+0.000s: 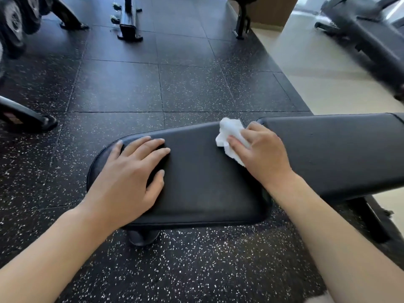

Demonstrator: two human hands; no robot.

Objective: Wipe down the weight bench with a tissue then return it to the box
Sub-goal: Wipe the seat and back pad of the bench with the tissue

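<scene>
On black weight bench [196, 171] seat pad, L hand [129, 178] flat w/ fingers straight, R hand [262, 154] gripping crumpled white tissue [229, 132] pressed to pad.

Weight bench [196, 178]: black padded, two cushions, seat pad at left with rounded corners, longer back pad at right, narrow gap between. Tissue [229, 136]: white, crumpled, pressed on seat pad's far right corner, beside gap.

Black padded bench [196, 171], seat pad and back pad end to end. On seat pad: crumpled white tissue [229, 133], left hand [129, 178] flat, right hand [262, 154] holding tissue.
</scene>
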